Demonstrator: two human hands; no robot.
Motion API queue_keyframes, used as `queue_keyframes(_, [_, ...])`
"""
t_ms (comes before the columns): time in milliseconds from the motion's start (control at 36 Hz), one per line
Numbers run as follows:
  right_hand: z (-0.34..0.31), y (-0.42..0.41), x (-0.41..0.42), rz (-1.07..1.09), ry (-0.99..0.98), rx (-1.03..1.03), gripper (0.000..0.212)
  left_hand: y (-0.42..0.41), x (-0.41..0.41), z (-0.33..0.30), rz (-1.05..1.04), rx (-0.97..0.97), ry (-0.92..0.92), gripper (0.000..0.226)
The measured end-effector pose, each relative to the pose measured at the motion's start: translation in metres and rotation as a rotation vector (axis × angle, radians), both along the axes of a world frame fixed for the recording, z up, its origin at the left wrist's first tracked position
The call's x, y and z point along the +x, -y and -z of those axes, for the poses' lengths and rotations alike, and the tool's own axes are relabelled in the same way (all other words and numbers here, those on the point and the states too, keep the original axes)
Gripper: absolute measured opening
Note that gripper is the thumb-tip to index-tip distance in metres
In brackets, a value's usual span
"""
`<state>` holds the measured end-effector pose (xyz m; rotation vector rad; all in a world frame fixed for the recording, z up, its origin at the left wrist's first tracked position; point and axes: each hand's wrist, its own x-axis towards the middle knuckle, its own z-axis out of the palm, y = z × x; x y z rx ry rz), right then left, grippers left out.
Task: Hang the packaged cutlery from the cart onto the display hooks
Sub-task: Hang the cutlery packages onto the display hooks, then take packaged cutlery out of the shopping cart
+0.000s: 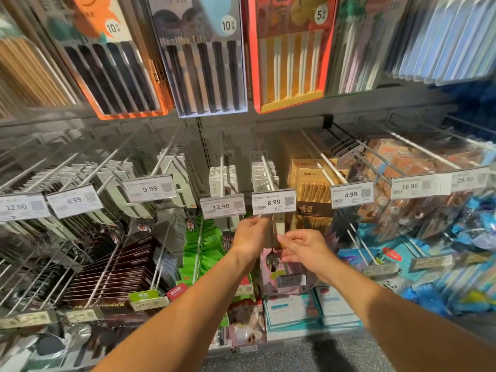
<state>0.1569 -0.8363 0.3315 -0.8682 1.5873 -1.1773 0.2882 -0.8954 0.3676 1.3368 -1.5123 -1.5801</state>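
A packaged spoon (274,238) on a pale card hangs upright just below the 8.99 price tag (273,202), its metal bowl at the bottom. My left hand (251,236) pinches the card's top left edge right under the tag. My right hand (304,248) pinches the card's right side lower down. The hook (267,171) behind the 8.99 tag carries several white cards of the same kind. The top of the held card is hidden behind the tag, so I cannot tell whether it is on the hook.
Neighbouring hooks carry more packs behind tags marked 12.90 (222,206) and 4.99 (351,195). Chopstick boxes (204,55) hang on the row above. Green packs (200,245) and blue packs (381,261) hang lower. Speckled floor (308,355) lies below. No cart is in view.
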Motion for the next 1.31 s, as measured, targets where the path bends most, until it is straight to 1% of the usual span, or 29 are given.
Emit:
queue_keyframes(83, [0.004, 0.005, 0.001, 0.028, -0.022, 0.002, 0.009, 0.003, -0.003, 0.001, -0.033, 0.001, 0.030, 0.027])
queue_keyframes(139, [0.006, 0.011, 0.000, 0.069, -0.038, 0.008, 0.010, 0.001, -0.004, 0.001, -0.021, -0.001, 0.073, 0.027])
queue_keyframes(167, [0.006, 0.014, 0.000, 0.093, -0.048, 0.016, 0.010, -0.001, -0.004, 0.001, -0.013, -0.014, 0.108, 0.032])
queue_keyframes(222, [0.007, 0.025, -0.001, 0.139, -0.078, 0.036, 0.012, -0.004, -0.002, 0.006, 0.003, -0.028, 0.195, 0.050])
queue_keyframes(250, [0.007, 0.030, -0.002, 0.163, -0.087, 0.041, 0.011, -0.004, -0.001, 0.010, 0.008, -0.031, 0.241, 0.051])
queue_keyframes(306, [0.006, 0.039, -0.002, 0.211, -0.075, 0.034, 0.005, -0.003, 0.003, 0.020, 0.008, -0.035, 0.313, 0.040])
queue_keyframes(417, [0.005, 0.053, 0.002, 0.280, -0.058, 0.057, 0.015, -0.002, 0.010, 0.033, 0.022, -0.029, 0.398, 0.021])
queue_keyframes(500, [0.012, 0.058, 0.002, 0.289, -0.060, 0.116, 0.024, -0.006, 0.013, 0.035, 0.062, -0.063, 0.433, 0.018])
queue_keyframes(583, [0.014, 0.051, 0.000, 0.217, -0.147, 0.192, 0.028, -0.016, 0.014, 0.030, 0.086, -0.072, 0.428, 0.017])
queue_keyframes(611, [0.013, 0.045, -0.001, 0.196, -0.173, 0.210, 0.026, -0.019, 0.014, 0.029, 0.093, -0.079, 0.427, 0.018])
queue_keyframes(778, [-0.005, -0.002, -0.013, -0.046, -0.157, 0.205, 0.015, -0.054, 0.003, 0.012, 0.210, -0.143, 0.459, 0.021])
queue_keyframes(861, [-0.021, -0.030, -0.022, -0.097, -0.177, 0.203, 0.012, -0.071, -0.005, -0.003, 0.289, -0.207, 0.462, 0.019])
queue_keyframes(917, [-0.033, -0.051, -0.026, -0.098, -0.185, 0.198, 0.012, -0.082, -0.011, -0.013, 0.336, -0.285, 0.485, 0.019])
queue_keyframes(1028, [-0.052, -0.097, -0.037, -0.073, -0.282, 0.208, 0.017, -0.109, -0.021, -0.031, 0.438, -0.428, 0.571, 0.025])
queue_keyframes(1111, [-0.066, -0.137, -0.042, -0.018, -0.275, 0.206, 0.023, -0.133, -0.026, -0.042, 0.532, -0.495, 0.584, 0.027])
queue_keyframes(1167, [-0.075, -0.168, -0.041, 0.055, -0.234, 0.198, 0.030, -0.152, -0.029, -0.048, 0.581, -0.525, 0.559, 0.027])
queue_keyframes(1250, [-0.084, -0.222, -0.037, 0.181, -0.163, 0.179, 0.041, -0.187, -0.031, -0.051, 0.639, -0.535, 0.488, 0.019])
queue_keyframes(1306, [-0.089, -0.264, -0.031, 0.232, -0.164, 0.204, 0.048, -0.214, -0.033, -0.047, 0.695, -0.515, 0.434, 0.019])
